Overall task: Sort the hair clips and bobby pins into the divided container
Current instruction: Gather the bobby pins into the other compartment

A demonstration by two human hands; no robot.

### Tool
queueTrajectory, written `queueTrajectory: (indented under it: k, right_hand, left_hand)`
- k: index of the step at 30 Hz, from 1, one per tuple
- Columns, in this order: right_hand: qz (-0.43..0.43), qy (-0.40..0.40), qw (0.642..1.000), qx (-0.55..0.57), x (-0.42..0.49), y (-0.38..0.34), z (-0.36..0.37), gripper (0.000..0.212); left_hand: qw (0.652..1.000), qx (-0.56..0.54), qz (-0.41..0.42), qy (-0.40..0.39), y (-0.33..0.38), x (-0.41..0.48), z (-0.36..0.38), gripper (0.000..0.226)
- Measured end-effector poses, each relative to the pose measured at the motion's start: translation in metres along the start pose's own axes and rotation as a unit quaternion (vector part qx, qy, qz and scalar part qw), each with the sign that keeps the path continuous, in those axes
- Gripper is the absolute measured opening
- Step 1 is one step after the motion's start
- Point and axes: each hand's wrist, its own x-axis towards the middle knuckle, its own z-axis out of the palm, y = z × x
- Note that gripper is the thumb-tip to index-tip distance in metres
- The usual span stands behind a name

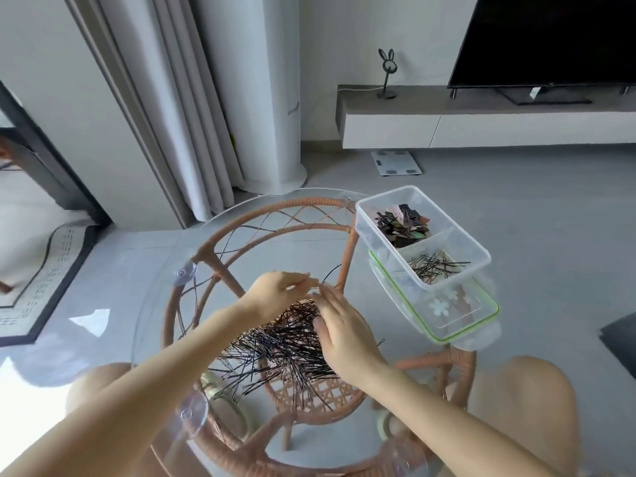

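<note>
A big heap of black bobby pins lies on the round glass tabletop. My left hand hovers over the heap's far edge, its thumb and fingers pinched on a bobby pin that sticks up. My right hand rests on the heap beside it, fingers extended, fingertips touching the left hand's. At the right stands a clear divided container. Its far compartment holds dark hair clips; the near one holds sorted bobby pins.
The container sits on its green-rimmed lid at the table's right edge. A rattan frame shows under the glass. My knees are below the table. A scale, TV bench and curtain stand beyond.
</note>
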Motion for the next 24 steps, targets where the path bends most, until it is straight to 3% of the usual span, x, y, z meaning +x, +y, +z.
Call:
queueTrajectory:
  k: [3,6,10,13,17,19,24]
  right_hand:
    - [-0.004,0.001,0.998,0.061,-0.002,-0.016,-0.005,0.042]
    - [0.032,0.057,0.996,0.064,-0.005,-0.014,-0.013,0.043]
    - [0.051,0.13,0.982,-0.129,-0.013,-0.006,-0.021,0.029]
    - [0.049,0.17,0.942,-0.285,-0.018,-0.001,-0.036,0.029]
    - [0.103,0.126,0.886,-0.434,-0.022,0.023,-0.054,0.021]
    - [0.104,0.094,0.875,-0.464,-0.024,0.033,-0.058,0.022]
    - [0.102,0.085,0.885,-0.447,-0.017,0.05,-0.068,0.024]
  left_hand:
    - [0.998,0.006,-0.022,0.06,-0.012,-0.022,-0.017,0.031]
    - [0.991,0.026,-0.042,0.122,-0.036,-0.038,-0.029,0.031]
    - [0.988,0.081,-0.045,0.122,-0.052,-0.044,-0.026,0.047]
    - [0.985,0.124,0.011,0.122,-0.038,-0.031,-0.017,0.04]
    - [0.981,0.151,0.097,0.07,0.0,-0.003,0.007,0.034]
    - [0.979,0.151,0.127,0.051,0.019,0.01,0.018,0.034]
    - [0.976,0.162,0.143,0.021,0.046,0.035,0.037,0.037]
